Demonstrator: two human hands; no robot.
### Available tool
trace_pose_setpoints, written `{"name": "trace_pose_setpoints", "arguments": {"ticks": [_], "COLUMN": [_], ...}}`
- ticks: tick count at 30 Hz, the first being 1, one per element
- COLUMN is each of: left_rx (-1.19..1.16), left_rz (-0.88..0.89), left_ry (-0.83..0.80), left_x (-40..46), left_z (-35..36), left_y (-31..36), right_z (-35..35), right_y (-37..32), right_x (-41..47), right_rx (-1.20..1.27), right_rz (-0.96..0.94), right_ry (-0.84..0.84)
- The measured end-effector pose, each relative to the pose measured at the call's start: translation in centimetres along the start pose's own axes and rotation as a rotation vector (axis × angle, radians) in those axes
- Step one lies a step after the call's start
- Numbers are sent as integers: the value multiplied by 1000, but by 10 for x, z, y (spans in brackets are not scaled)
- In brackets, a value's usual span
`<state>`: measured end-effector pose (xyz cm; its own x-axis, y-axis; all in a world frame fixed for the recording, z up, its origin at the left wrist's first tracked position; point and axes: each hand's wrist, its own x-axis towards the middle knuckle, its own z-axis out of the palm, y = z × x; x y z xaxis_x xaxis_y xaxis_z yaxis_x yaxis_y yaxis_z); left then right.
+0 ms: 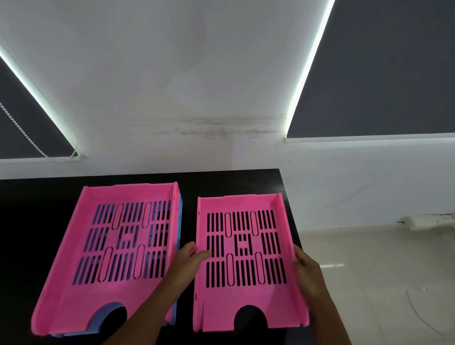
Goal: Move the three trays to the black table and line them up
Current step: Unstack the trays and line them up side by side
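Note:
Two pink slotted trays lie on the black table (14,235). The left pink tray (76,291) rests on top of a blue tray (179,223), of which only the right edge and a bit of the front show. The right pink tray (236,298) sits at the table's right side. My left hand (188,260) grips its left wall, thumb inside the tray. My right hand (305,271) grips its right wall. Both forearms reach in from the bottom edge.
A white wall stands behind the table, with dark roller blinds at the left and upper right. Pale tiled floor (376,284) lies beyond the table's right edge, with a thin white cable on it. A narrow black gap separates the two pink trays.

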<state>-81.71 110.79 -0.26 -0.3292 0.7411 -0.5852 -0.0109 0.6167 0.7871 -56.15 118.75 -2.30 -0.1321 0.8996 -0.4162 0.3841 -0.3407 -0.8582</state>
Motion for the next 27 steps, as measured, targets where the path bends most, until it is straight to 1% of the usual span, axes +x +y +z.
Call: {"name": "trace_pose_setpoints", "arguments": {"ticks": [5,11,16,19,22,25,27], "left_rx": [51,20,-17,-105,-213,-311,-321], "left_rz": [-16,4,45,89,100,157,191], "left_ry": [-13,-54,-49,-68,-27,7,54], "left_x": [-5,-11,-13,-20,-26,-31,-34], "left_z": [0,-5,-10,-21,-43,-69,-87], "left_y": [4,4,3,5,0,-7,-12], "right_z": [1,-3,-2,7,21,43,62], "right_y": [11,16,4,-6,-15,-20,-26], "right_x": [3,0,0,-6,-12,-19,-24], "right_rx": [-39,-42,-73,-46,-33,-19,9], "right_rz": [20,43,30,13,2,-20,-25], "right_ry": [11,39,176,266,345,368,375]}}
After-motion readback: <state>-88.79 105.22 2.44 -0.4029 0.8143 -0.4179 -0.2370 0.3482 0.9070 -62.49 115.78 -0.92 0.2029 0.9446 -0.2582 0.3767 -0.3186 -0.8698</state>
